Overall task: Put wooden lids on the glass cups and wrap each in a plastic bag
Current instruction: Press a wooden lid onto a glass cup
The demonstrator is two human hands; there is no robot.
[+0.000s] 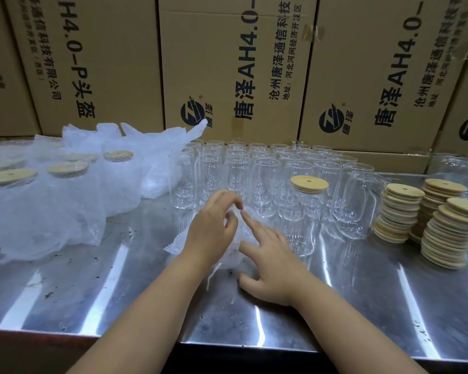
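Observation:
A bubble-wrap plastic bag lies on the steel table under both hands. My left hand pinches its upper edge with curled fingers. My right hand rests on the bag with its forefinger stretched toward the left fingertips. Just right of my hands stands a glass cup with a wooden lid on it. Several bare glass cups stand in rows behind. Stacks of wooden lids rise at the right.
Several lidded cups in bubble-wrap bags crowd the left of the table, with loose bags behind them. Cardboard boxes form a wall at the back. The table's front edge runs close to me.

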